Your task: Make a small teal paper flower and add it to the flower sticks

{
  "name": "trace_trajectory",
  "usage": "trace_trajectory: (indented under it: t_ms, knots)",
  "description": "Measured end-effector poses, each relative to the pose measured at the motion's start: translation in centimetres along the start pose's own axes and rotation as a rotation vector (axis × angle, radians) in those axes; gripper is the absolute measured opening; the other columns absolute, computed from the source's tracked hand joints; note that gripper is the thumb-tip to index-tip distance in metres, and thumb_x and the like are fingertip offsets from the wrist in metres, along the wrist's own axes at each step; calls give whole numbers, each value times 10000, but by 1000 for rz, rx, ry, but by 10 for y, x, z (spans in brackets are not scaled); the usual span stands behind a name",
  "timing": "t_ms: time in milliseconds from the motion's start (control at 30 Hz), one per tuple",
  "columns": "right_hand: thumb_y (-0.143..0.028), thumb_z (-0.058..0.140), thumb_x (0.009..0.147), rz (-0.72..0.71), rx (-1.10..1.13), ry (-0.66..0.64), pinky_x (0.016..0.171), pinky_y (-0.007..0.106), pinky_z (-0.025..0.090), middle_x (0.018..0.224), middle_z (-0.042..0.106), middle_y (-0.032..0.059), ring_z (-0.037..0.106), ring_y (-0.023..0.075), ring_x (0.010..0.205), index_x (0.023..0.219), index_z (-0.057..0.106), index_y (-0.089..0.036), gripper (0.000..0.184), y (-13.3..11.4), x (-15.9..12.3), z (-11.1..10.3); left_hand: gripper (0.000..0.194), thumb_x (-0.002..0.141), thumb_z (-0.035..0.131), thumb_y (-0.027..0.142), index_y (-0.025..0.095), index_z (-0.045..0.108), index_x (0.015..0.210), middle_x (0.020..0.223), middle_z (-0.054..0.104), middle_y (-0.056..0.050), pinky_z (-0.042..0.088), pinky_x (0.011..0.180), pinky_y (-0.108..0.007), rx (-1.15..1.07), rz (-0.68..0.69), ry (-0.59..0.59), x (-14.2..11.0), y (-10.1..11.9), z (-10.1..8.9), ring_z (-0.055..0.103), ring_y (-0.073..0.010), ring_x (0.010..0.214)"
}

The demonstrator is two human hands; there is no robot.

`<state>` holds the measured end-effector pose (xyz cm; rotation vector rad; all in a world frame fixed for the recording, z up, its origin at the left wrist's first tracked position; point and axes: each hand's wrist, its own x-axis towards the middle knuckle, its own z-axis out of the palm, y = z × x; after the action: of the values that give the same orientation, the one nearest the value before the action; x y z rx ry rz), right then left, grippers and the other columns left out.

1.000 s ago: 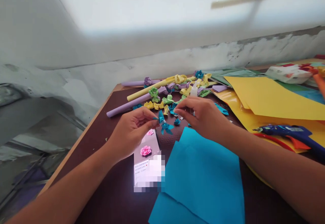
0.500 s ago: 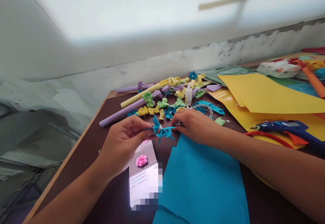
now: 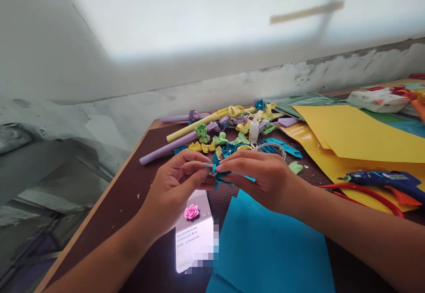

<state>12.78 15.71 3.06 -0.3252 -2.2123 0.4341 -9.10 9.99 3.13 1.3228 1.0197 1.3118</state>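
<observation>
The left hand (image 3: 174, 182) pinches the blue flower (image 3: 219, 177) from one side, the right hand (image 3: 264, 175) from the other, so light, even pressure should best spare its folds

Table top (image 3: 133, 182) dark brown, pale wood edge (image 3: 86, 217). At rear: 2 lilac tubes (image 3: 166, 150) and 1 yellow tube (image 3: 189, 132), lying aslant. Folded paper pieces (image 3: 220, 139), green, yellow and blue, strewn in front. White bottle (image 3: 254, 131) upright among them. Nearer: phone (image 3: 189, 240), screen lit, just left of blue sheets (image 3: 272, 248). Yellow sheets (image 3: 358, 133) at right. Small scraps (image 3: 138, 195) near left edge.
</observation>
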Motion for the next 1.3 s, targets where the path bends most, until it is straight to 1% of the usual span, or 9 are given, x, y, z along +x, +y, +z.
trace_trajectory:
  t_ms: [100, 167, 367, 533, 700, 900, 1033, 1167, 1300]
  knots:
    - [-179, 657, 972, 45, -8, 87, 782, 300, 572, 1003, 764, 59, 719, 160, 863, 1104, 719, -207, 148, -1, 0, 2, 333, 816, 832, 158, 284, 725, 1105, 1019, 773, -7, 619, 838, -231, 61, 112, -24, -4, 1, 4, 732, -151, 936]
    - [-186, 693, 949, 61, -9, 133, 765, 285, 564, 964, 769, 38, 717, 150, 829, 1072, 727, -214, 130, -1, 1, 3, 381, 766, 863, 129, 269, 747, 1101, 1052, 776, -22, 623, 870, -248, 103, 139, -7, -6, 1, 8, 738, -168, 959]
    - [-182, 758, 893, 111, 22, 209, 671, 225, 550, 858, 773, 2, 705, 119, 716, 954, 720, -201, 75, -3, 2, 6, 283, 831, 807, 155, 268, 784, 1090, 1241, 740, -49, 610, 981, -352, 183, 212, 83, -8, 3, 15, 711, -233, 1134]
    - [-193, 731, 919, 86, 23, 181, 720, 254, 570, 896, 779, 12, 715, 133, 764, 1052, 756, -226, 139, -1, 2, 6, 303, 819, 827, 188, 258, 789, 1111, 1148, 778, -61, 627, 937, -370, 174, 158, 79, -5, 1, 10, 743, -240, 1038]
    - [-158, 689, 943, 24, 93, 187, 742, 288, 598, 955, 776, 44, 735, 151, 818, 1096, 764, -239, 189, 1, 4, 6, 278, 796, 839, 150, 264, 811, 1049, 1093, 796, -44, 634, 889, -308, 60, 99, 70, -5, 0, 7, 752, -209, 987]
    - [-110, 708, 921, -23, 173, 213, 727, 274, 608, 985, 748, 68, 734, 147, 843, 1049, 774, -211, 176, 0, 3, 5, 280, 806, 836, 136, 295, 824, 1038, 1026, 791, -14, 606, 885, -240, 50, 143, -3, -7, 3, 7, 733, -169, 996]
    - [-161, 739, 913, -6, 191, 140, 765, 288, 611, 1009, 724, 68, 722, 149, 858, 1098, 762, -206, 191, -1, 3, 2, 285, 808, 840, 152, 313, 826, 1043, 1036, 789, -9, 596, 867, -228, 58, 139, 21, -7, 2, 7, 722, -164, 1001]
    - [-243, 857, 815, 10, 186, 50, 870, 314, 602, 1095, 701, 66, 700, 174, 979, 1192, 714, -226, 404, 0, 3, -1, 292, 801, 848, 157, 325, 826, 1039, 1039, 784, -6, 593, 831, -218, 57, 131, 29, -5, 2, 4, 714, -159, 982]
    - [-192, 797, 873, 2, 191, 61, 861, 306, 601, 1081, 697, 68, 705, 162, 959, 1184, 707, -208, 324, 3, 3, -1, 232, 869, 795, 212, 321, 826, 1072, 1126, 764, -32, 575, 922, -267, 66, 160, -6, -5, 2, 1, 682, -197, 1096]
